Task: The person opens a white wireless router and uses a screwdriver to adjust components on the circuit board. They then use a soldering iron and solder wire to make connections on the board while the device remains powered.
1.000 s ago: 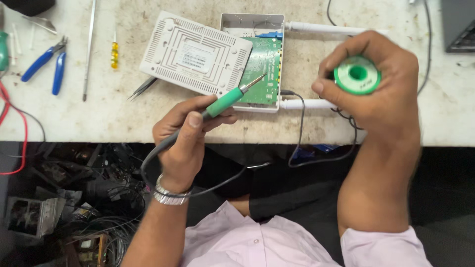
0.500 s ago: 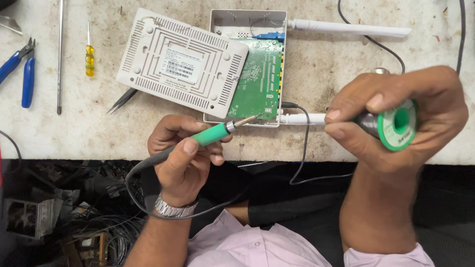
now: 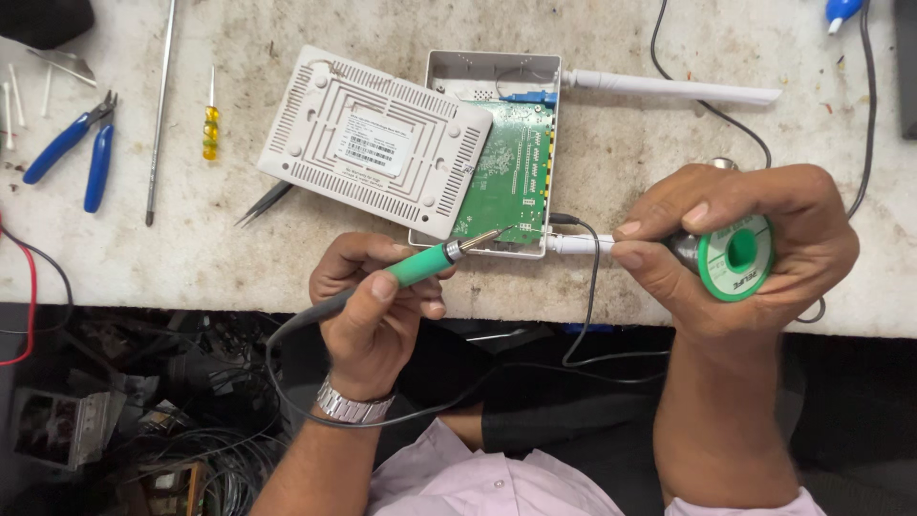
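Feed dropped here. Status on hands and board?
Left hand grips soldering iron, tip at circuit board edge. Right hand holds solder spool. Nothing blocking.

Bright even overhead light, soft shadows, sharp focus; dim clutter below bench (image 3: 115,258).

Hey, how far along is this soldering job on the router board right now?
Done: the white cover is off and lies propped against the open case, baring the green circuit board. In hand: the left hand holds the green soldering iron, tip at the board's near edge; the right hand feeds wire from the solder spool. Left: finishing the joint and refitting the cover.
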